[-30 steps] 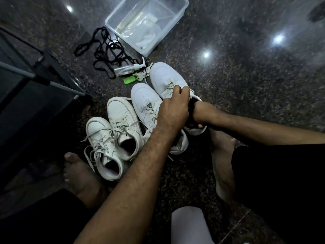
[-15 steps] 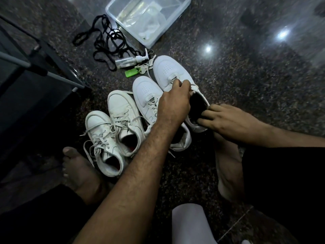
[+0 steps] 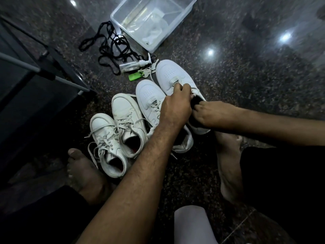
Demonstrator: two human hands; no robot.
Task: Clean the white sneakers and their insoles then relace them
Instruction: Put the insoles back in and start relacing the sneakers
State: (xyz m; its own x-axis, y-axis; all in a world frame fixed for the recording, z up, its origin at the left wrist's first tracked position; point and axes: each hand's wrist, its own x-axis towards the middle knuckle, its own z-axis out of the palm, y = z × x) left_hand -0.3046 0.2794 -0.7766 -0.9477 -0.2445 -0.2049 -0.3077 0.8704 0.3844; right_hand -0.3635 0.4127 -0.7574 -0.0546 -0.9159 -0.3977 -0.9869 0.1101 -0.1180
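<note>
Head view suggests we are only starting: our left hand [image 3: 175, 106] is gripping the rightmost white sneaker [image 3: 174, 76] at its tongue on the granite floor [image 3: 246, 85], our right hand [image 3: 209, 113] is digging curled fingers into its opening, probably for the insole, and all four sneakers are still laced.

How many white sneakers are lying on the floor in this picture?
4, in a row: the leftmost sneaker, the second sneaker, the third sneaker under the left arm, and the rightmost sneaker, gripped by both hands. None seems hidden.
</note>
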